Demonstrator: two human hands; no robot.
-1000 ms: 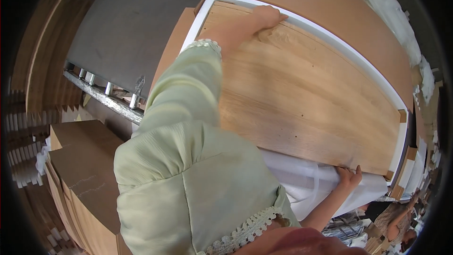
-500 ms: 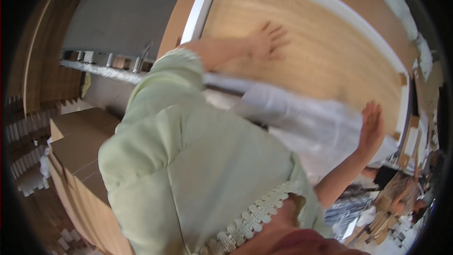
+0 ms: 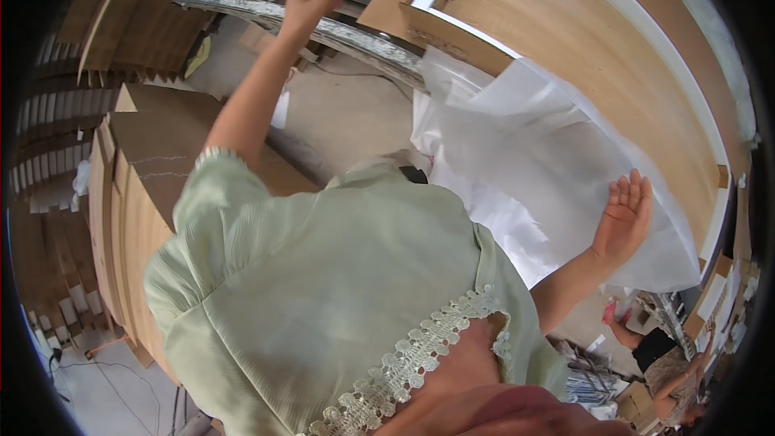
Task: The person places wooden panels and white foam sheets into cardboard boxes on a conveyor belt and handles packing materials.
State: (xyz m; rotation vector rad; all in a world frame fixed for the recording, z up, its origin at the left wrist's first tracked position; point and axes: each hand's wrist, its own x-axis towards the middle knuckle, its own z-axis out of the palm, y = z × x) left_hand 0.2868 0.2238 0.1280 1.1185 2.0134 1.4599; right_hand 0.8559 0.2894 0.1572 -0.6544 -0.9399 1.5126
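- Our right hand [image 3: 623, 211] lies flat, fingers spread, gripping nothing, on the white sheet [image 3: 549, 169], which spreads toward 10 o'clock over the panel [image 3: 613, 64].
- Our left hand [image 3: 305, 2] reaches at 12 o'clock by the rail [image 3: 355, 36], fingers loosely curled, empty, well apart from the sheet.

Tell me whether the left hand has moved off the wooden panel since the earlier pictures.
Yes. The left hand has left the wooden panel and now reaches leftward past its edge to the grey metal rail.
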